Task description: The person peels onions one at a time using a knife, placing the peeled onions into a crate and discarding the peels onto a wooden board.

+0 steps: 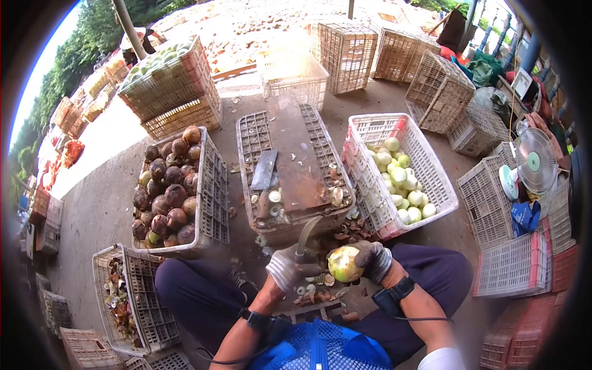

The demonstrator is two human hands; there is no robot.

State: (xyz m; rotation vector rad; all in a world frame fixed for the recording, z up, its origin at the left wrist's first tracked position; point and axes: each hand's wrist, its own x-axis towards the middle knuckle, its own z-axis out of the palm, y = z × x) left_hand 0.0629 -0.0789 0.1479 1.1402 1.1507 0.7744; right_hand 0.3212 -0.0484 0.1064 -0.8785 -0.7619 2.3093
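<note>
My left hand (283, 271), in a grey-and-white work glove, is closed round the handle of a curved knife (306, 237), its hooked blade pointing up. Just to the right, my right hand (374, 262), in a dark dirty glove, grips a round onion-like bulb (345, 265). Its skin is yellow-green, with a pale cut patch on top. The knife is beside the bulb, blade apart from it. Below the hands, peelings and cut ends (317, 293) litter the floor between my knees.
A crate of brown unpeeled bulbs (169, 197) stands left; a crate of pale peeled bulbs (404, 185) stands right. Between them, an upturned crate (246, 132) carries a board (299, 166) and a cleaver (264, 169). A scrap crate (102, 296) sits lower left, a fan (535, 160) far right.
</note>
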